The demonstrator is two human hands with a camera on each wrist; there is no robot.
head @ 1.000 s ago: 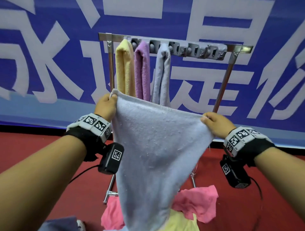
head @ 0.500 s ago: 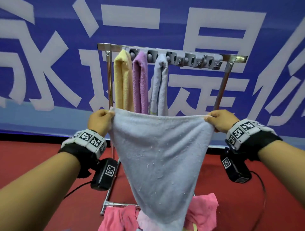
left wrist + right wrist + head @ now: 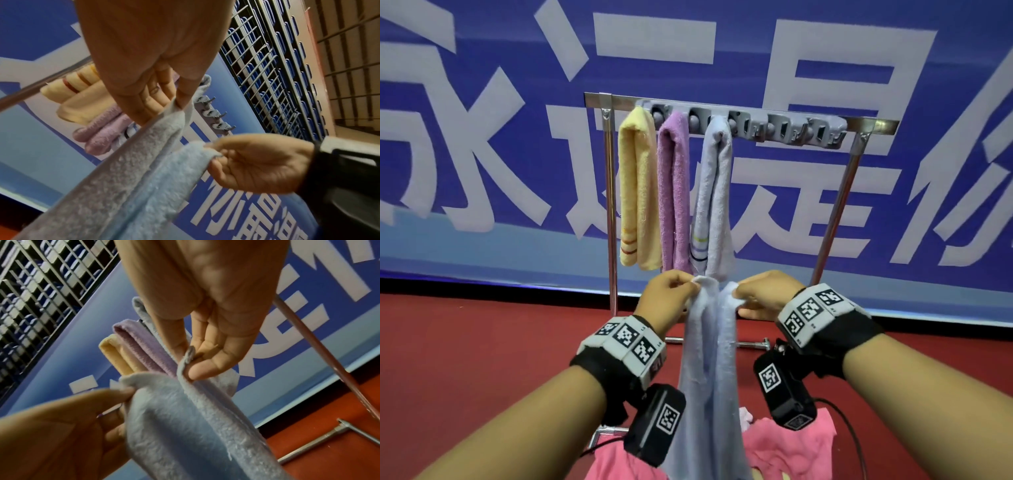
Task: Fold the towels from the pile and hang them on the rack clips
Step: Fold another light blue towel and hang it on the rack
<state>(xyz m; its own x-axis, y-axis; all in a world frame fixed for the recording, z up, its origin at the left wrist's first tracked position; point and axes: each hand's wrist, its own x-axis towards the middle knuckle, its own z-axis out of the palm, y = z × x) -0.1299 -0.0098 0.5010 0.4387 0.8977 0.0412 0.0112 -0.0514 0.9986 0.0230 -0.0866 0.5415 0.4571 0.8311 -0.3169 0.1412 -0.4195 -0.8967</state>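
A pale blue towel hangs in a narrow fold between my hands in front of the rack. My left hand pinches one top corner and my right hand pinches the other, the two corners almost side by side. The left wrist view shows the towel pinched by my left hand; the right wrist view shows my right hand pinching the towel. On the rack's clip strip hang a yellow towel, a purple towel and a pale towel.
The metal rack stands on a red floor before a blue banner. Several clips right of the hung towels hold nothing. Pink towels lie in a pile under my forearms. The rack's foot bar runs behind the towel.
My hands have come down and together, so the towel that was spread wide now hangs folded lengthwise. The view has tilted up and the rack shows more fully.
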